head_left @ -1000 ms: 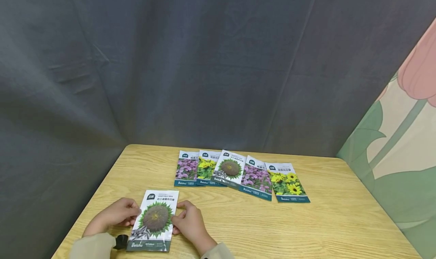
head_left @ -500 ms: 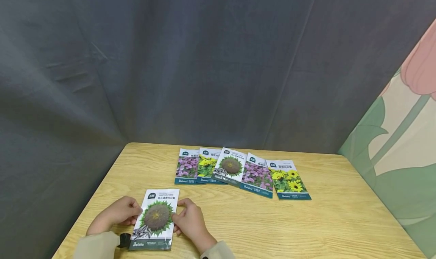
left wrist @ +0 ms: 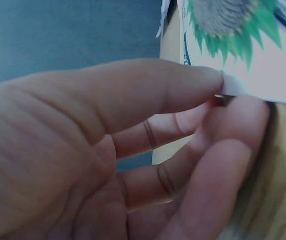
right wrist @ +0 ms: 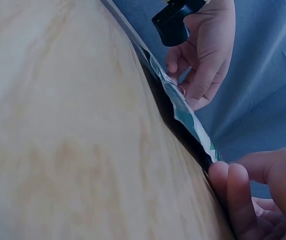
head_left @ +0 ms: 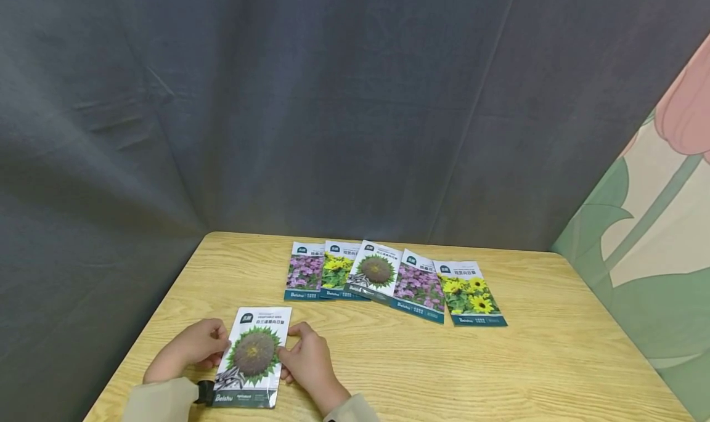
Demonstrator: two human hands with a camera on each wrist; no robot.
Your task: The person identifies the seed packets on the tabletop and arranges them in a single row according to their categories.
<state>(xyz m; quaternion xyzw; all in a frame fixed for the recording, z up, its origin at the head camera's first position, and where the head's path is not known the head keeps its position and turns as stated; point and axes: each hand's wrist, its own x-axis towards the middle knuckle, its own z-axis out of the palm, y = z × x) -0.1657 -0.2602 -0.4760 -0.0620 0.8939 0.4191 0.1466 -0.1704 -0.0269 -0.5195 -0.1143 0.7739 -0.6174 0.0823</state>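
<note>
While looking through head view, see whole printed front of sunflower seed packet at near left of tabletop, plus a row of more packets farther back, some overlapping: two purple-flower packets, two yellow-sunflower packets, one brown-headed sunflower packet with matching print. In left wrist view, get only a piece of sunflower print, close up. In right wrist view, get packet edge-on instead, dark band beneath; can't tell whether touching wood.

Note pale wood grain, rounded back corners, dark grey-blue curtain behind and at left, pink tulip mural at right.

On left hand: pinching packet's left edge, thumb on front, other fingers curled. Wearing black device at wrist, beige sleeve. On right hand: pinching right edge, thumb on print, not spread.
</note>
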